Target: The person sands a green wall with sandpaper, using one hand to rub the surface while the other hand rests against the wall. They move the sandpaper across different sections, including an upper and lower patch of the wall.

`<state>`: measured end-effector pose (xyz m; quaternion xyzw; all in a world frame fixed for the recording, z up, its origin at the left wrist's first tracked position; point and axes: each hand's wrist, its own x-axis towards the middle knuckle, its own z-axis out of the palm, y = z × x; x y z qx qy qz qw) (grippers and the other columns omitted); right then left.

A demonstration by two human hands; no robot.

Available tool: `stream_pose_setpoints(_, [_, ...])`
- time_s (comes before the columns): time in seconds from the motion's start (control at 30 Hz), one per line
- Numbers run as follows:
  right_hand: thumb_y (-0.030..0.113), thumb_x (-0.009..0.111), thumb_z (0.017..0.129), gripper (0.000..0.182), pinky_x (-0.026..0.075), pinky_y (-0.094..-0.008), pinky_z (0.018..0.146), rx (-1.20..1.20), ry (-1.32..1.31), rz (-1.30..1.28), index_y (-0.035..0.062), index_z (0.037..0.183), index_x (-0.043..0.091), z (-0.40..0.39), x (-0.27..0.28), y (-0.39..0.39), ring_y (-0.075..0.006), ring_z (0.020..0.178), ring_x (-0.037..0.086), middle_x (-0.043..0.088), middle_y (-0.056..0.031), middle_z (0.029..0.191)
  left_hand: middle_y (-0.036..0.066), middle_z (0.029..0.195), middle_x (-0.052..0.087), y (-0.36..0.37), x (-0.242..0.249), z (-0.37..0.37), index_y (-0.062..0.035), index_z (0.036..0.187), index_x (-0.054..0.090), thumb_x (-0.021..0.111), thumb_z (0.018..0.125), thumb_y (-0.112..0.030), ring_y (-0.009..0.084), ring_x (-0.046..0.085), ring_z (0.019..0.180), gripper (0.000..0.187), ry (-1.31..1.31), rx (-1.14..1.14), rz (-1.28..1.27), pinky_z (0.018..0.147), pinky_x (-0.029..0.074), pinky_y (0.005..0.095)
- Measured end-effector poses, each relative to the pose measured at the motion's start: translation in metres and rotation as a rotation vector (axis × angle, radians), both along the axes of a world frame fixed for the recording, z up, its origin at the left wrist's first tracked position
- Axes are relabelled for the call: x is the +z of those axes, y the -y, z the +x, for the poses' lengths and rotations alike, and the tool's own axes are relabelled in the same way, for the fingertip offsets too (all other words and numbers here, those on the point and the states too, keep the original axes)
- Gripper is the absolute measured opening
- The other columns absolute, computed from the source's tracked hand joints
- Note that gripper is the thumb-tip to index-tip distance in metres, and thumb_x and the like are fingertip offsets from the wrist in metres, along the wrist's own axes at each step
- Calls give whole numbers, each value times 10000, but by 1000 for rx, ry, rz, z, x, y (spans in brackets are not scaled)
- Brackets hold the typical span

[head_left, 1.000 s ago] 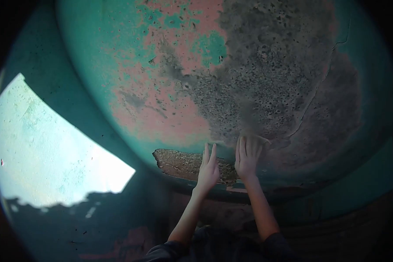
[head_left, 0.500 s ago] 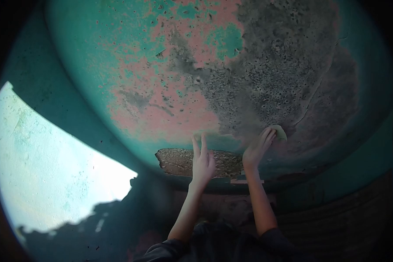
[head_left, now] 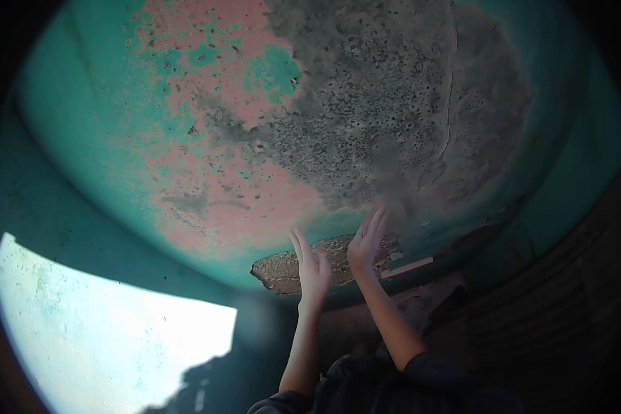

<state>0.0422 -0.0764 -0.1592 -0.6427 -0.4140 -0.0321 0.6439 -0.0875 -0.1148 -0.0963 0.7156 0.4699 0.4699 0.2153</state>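
A large curved panel (head_left: 83, 145) fills the view, painted teal with worn pink and pitted grey areas. My left hand (head_left: 312, 265) lies with fingers stretched out against its lower edge, over a rough brown patch (head_left: 272, 274), holding nothing visible. To its right, my right hand (head_left: 367, 241) presses its straight fingers to the panel where grey meets teal. Half a second ago a thin pale green pad, perhaps sandpaper, showed under those fingers; now the hand hides it, apart from a faint blur at the fingertips.
Bright light falls on a pale wall or floor area (head_left: 117, 331) at lower left. A light strip (head_left: 408, 267) sits under the panel's edge, right of my right hand. Dark ribbed ground (head_left: 545, 324) lies at lower right.
My right hand has moved left and slightly down across the panel, closer to my left hand. The pale green pad has gone out of sight. The whole view has turned and shifted.
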Motion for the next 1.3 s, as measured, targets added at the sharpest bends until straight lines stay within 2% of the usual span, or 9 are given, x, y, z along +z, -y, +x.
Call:
stream_pose_setpoints(0.13, [102,446,974,687,173,-590,1189,192,579,-347,-62,1568,143,-14,-6,12,-523,1481,157,125,-344,1607,322,1636,-1,9,-4,-10,-31,1603,79,450,1010,-59,465,89,1521,700,19,-24,-73,1196,227,491])
stream_pose_setpoints(0.27, [101,475,962,687,173,-593,1190,-38,-212,-33,-38,1570,188,-26,-2,-3,-511,1486,161,167,-326,1605,319,1638,-1,19,-10,-25,-32,1604,85,449,1007,-50,451,75,1528,700,-2,-3,-96,1204,201,485])
stream_pose_setpoints(0.43, [98,497,951,700,161,-593,1195,64,294,-306,-22,1573,200,-31,-17,6,-499,1491,162,181,-317,1605,319,1639,16,23,-25,-33,-30,1604,92,440,1000,-50,442,68,1532,697,-23,17,-144,1210,189,474])
stream_pose_setpoints(0.57, [88,498,948,693,155,-595,1196,-66,-235,39,-13,1573,217,-36,-12,-8,-508,1488,165,181,-313,1609,318,1640,19,28,-28,-36,-31,1604,98,437,997,-53,436,70,1534,696,-43,20,-164,1211,186,473])
stream_pose_setpoints(0.63, [81,494,948,675,153,-596,1197,216,362,-199,-11,1567,240,-37,-15,4,-513,1485,172,184,-314,1609,317,1640,18,24,-27,-36,-30,1604,102,431,994,-53,434,74,1534,694,-40,17,-170,1209,190,476])
stream_pose_setpoints(0.97, [82,492,948,656,164,-602,1194,239,407,-194,-7,1559,269,-29,-20,-4,-515,1478,191,214,-305,1603,316,1639,37,13,-23,-37,-34,1604,112,416,1002,-63,443,100,1528,675,-60,2,-130,1207,197,472])
stream_pose_setpoints(1.03, [94,508,932,658,180,-608,1188,-90,-183,60,23,1555,307,-36,-10,-18,-500,1472,222,268,-271,1596,313,1640,50,15,-22,-36,-30,1603,117,411,1014,-79,434,95,1531,660,-34,10,-155,1210,194,466])
stream_pose_setpoints(1.13, [103,527,915,680,196,-622,1180,293,502,-146,31,1556,312,-31,-18,5,-504,1469,225,272,-268,1594,307,1642,61,14,-29,-31,-27,1601,126,413,1023,-95,423,93,1534,649,-22,-16,-156,1213,191,459])
stream_pose_setpoints(1.3, [90,533,892,706,202,-639,1171,63,265,-156,24,1556,301,-29,-20,-4,-509,1470,218,245,-273,1601,256,1661,79,19,-23,-19,-12,1600,128,416,1010,-75,344,58,1554,660,49,-54,-180,1234,113,414])
